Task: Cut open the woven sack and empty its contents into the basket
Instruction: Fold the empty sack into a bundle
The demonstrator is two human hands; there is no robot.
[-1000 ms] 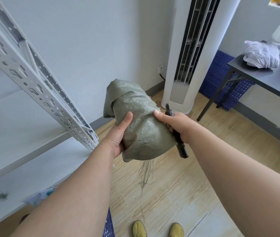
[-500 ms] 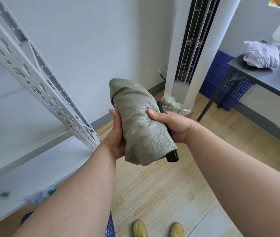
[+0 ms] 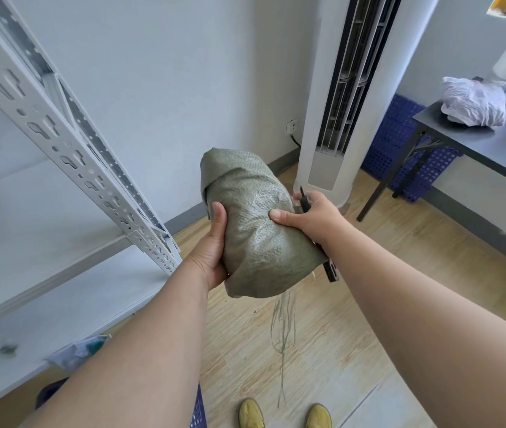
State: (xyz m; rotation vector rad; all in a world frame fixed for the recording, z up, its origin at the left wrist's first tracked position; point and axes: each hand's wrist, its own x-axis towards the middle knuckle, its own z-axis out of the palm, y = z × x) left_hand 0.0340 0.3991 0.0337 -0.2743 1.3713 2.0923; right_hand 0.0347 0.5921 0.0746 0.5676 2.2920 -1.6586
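The sack (image 3: 255,230) is held in mid-air at frame centre, above the wood floor (image 3: 369,273), its long axis running from 11 o'clock at the folded top down to 5 o'clock, where loose threads (image 3: 282,329) hang from the frayed lower end. The left hand (image 3: 211,251) grips its 9 o'clock flank, thumb up along the weave, other fingers hidden behind. The right hand (image 3: 313,217) presses its thumb into the 3 o'clock flank while its curled fingers hold a dark cutter (image 3: 329,267) flat along the sack; whether a blade is out I cannot tell. The frayed end lies at 6 o'clock from both thumbs, nearer the right hand's tool, so that hand seems better placed to cut. A blue basket (image 3: 198,412) edge shows at 6 o'clock, low by the left forearm, well apart from the sack.
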